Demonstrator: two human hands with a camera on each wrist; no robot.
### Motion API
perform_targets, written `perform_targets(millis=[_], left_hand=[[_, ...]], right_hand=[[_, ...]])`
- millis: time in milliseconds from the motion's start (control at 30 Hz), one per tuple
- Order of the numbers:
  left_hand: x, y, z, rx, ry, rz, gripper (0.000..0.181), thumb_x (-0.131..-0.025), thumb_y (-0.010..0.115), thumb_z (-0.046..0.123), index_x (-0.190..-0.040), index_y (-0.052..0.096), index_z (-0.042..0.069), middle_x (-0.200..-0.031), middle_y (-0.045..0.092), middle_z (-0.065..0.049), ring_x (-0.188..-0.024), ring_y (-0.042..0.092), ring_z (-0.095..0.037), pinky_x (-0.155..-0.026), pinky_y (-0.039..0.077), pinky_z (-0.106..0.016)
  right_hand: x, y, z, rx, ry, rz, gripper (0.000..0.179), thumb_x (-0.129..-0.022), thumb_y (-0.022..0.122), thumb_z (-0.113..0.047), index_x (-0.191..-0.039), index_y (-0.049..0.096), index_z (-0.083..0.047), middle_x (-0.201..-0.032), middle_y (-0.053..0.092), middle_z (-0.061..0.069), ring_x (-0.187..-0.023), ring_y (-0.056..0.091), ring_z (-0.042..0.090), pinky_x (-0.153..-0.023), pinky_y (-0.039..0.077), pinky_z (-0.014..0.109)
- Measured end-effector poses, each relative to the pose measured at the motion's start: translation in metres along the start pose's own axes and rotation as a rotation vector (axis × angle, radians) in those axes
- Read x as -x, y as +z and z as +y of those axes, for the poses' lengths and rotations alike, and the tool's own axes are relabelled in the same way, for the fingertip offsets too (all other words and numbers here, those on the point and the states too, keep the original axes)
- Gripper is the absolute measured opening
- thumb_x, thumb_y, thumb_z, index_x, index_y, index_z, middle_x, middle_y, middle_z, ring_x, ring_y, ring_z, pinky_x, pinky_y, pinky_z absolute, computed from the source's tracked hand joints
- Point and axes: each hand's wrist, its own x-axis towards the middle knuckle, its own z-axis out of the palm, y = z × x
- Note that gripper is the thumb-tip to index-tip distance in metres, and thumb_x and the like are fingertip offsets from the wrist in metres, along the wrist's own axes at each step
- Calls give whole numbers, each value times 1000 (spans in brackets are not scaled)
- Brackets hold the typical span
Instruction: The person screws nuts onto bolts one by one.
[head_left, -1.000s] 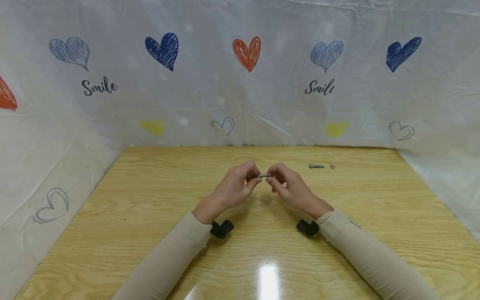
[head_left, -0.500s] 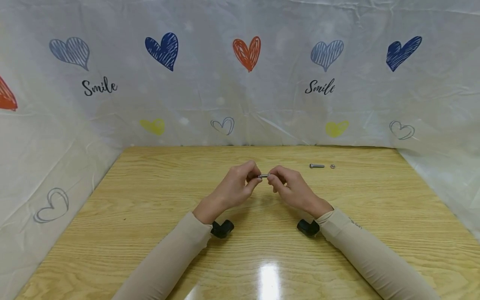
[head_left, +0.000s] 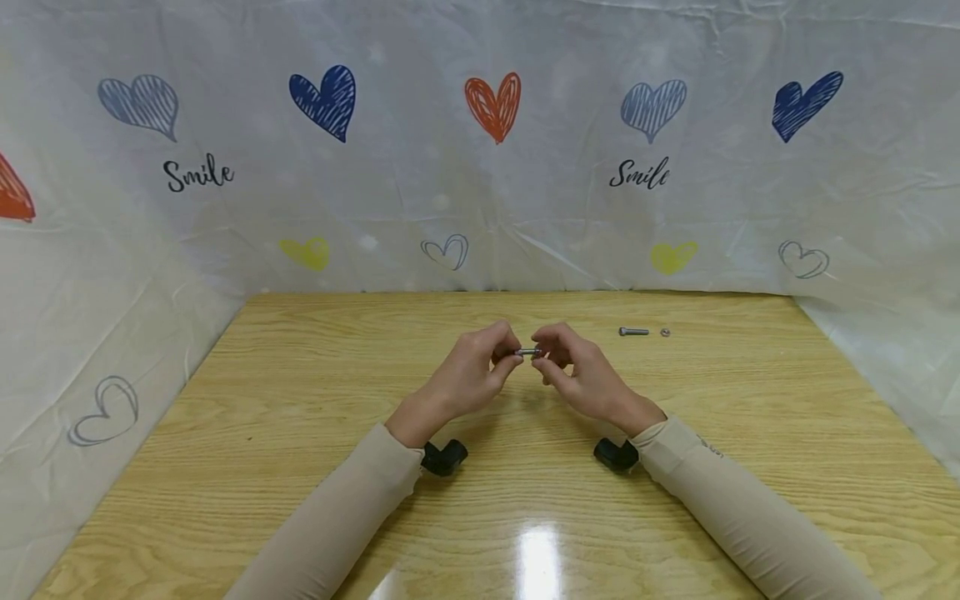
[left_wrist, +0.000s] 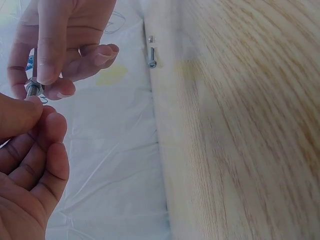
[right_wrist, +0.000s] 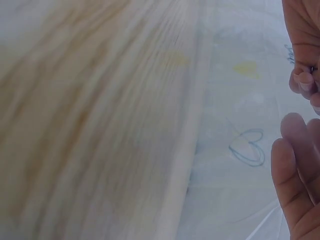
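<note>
Above the middle of the table, my left hand [head_left: 474, 368] pinches a small metal bolt [head_left: 527, 352] between thumb and index finger. The bolt lies about level, pointing right. A hex nut [left_wrist: 34, 84] sits on its threaded shaft, seen close up in the left wrist view. Around the nut, my right hand [head_left: 583, 372] has its thumb and index finger spread apart; whether a fingertip touches the nut is hard to tell. In the right wrist view the bolt is mostly hidden.
A second bolt [head_left: 633, 332] and a loose nut [head_left: 665, 332] lie at the back right of the wooden table [head_left: 315, 400]. A white cloth [head_left: 555, 208] printed with hearts hangs behind. Black wrist cameras [head_left: 444, 458] sit under both wrists.
Half a second ago my right fingers were closed together on the nut end; now thumb and index finger are parted. The left hand has stayed in place with the bolt.
</note>
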Motion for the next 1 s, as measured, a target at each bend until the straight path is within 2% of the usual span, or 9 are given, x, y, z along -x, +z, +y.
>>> perform_targets(millis=[233,367,533,733,867,1000], left_hand=[[1,0,0,-6,-3,-6,11,-90,64,1,-92,55,6,-82,60,1,-67,56,-5,-61,48,-21],[0,0,0,3,0,-3,11,-90,64,0,-92,55,6,-82,60,1,-67,56,-5,-61,48,-21],[0,1,-1,11,18,8,15,-90,65,-1,-91,54,9,-81,60,2,-66,56,-4,-60,48,-21],[1,0,0,7,24,5,11,-90,64,0,-92,54,6,-81,60,1,-66,56,-5,-60,48,-21],[1,0,0,3,22,6,12,-90,64,-1,-91,54,6,-81,60,1,-66,55,-5,-60,48,-21],[0,0,0,-5,8,2,11,-91,63,1,-92,54,6,-81,61,1,-66,56,-5,-60,48,-21]], right_hand=[[0,0,2,9,1,-6,14,-98,55,-9,-112,54,-10,-83,62,5,-62,61,23,-52,46,31],[0,0,2,32,22,-6,8,-99,53,-13,-104,59,-10,-79,61,4,-63,60,17,-53,44,28],[-1,0,1,42,42,1,10,-98,53,-6,-96,62,-10,-78,58,0,-64,59,15,-55,45,27],[1,-1,2,5,84,-21,12,-101,48,-12,-105,60,-12,-85,60,4,-66,60,15,-58,48,31],[1,-2,-1,13,119,-30,18,-98,55,-14,-116,55,-10,-91,61,3,-68,60,15,-59,49,33],[0,-2,-10,29,116,-14,29,-93,63,-9,-120,52,-6,-96,61,6,-69,60,15,-59,48,33]])
